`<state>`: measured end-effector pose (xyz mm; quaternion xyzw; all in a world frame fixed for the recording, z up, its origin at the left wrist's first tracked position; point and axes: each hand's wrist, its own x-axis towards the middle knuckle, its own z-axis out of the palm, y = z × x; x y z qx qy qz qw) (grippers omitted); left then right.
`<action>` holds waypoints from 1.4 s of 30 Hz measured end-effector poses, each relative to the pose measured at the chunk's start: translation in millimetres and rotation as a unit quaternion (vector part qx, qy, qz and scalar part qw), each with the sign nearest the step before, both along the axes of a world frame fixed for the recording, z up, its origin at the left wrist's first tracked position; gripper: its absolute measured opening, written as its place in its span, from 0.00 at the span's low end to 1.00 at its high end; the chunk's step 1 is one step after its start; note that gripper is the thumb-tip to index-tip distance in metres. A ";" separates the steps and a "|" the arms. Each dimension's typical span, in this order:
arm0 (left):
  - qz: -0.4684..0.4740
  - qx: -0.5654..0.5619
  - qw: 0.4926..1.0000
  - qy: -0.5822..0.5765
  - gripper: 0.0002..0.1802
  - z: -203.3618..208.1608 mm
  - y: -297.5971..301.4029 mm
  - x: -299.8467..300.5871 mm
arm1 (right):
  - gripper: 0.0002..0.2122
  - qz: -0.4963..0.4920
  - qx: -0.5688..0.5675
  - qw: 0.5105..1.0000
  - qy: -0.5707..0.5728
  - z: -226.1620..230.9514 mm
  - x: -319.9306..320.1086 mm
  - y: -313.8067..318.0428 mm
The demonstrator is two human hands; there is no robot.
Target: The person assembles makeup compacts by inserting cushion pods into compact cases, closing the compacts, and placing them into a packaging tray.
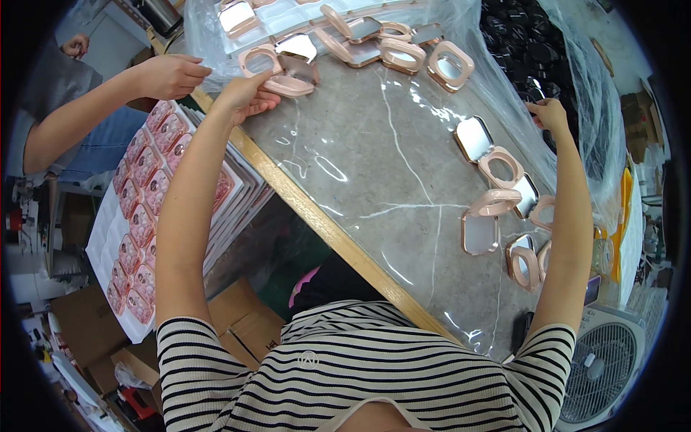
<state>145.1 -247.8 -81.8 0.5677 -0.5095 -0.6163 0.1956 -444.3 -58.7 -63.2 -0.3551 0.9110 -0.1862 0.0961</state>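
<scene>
At the table's far left, my left hand [247, 99] has its thumb and fingers around the left edge of a pink compact case [289, 86]. That case stands open, its mirror lid raised. My right hand [550, 115] reaches over the far right edge with bent fingers pressed together at a clear plastic bag [497, 93] of shiny black pieces [522, 43]. What lies between those fingertips is too small to make out. Several open pink compacts with mirrors [452, 65] stand along the far side. More, including a round-windowed one [501, 167], lie near my right forearm.
The grey marbled table [345, 151] has a wooden edge [302, 201]. Left of it stand stacked trays of pink cases [155, 189]. Another person's hand [173, 76] reaches in there. A white tray [281, 20] is at the back, a fan [601, 363] at lower right.
</scene>
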 end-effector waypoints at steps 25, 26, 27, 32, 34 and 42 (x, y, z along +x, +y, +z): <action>-0.140 0.146 0.886 0.416 0.31 39.6 198.8 -65.2 | 0.16 0.155 0.020 0.960 0.233 34.1 31.9 32.3; -0.132 0.143 0.889 0.414 0.31 39.0 200.6 -66.1 | 0.16 0.143 -0.013 0.963 0.229 49.1 47.3 38.4; -0.133 0.141 0.884 0.426 0.32 37.8 201.9 -68.9 | 0.15 0.151 -0.109 0.958 0.216 59.9 60.4 46.2; -0.095 0.114 0.891 0.429 0.32 31.1 205.6 -79.4 | 0.14 0.284 -0.340 0.877 -0.188 95.8 183.5 86.5; -0.092 0.111 0.892 0.428 0.32 33.8 205.6 -85.1 | 0.16 0.281 -0.315 0.859 -0.291 97.6 226.0 103.8; -0.095 0.076 0.891 0.438 0.32 48.7 212.3 -98.1 | 0.10 0.293 -0.284 0.886 -0.220 97.2 267.9 123.8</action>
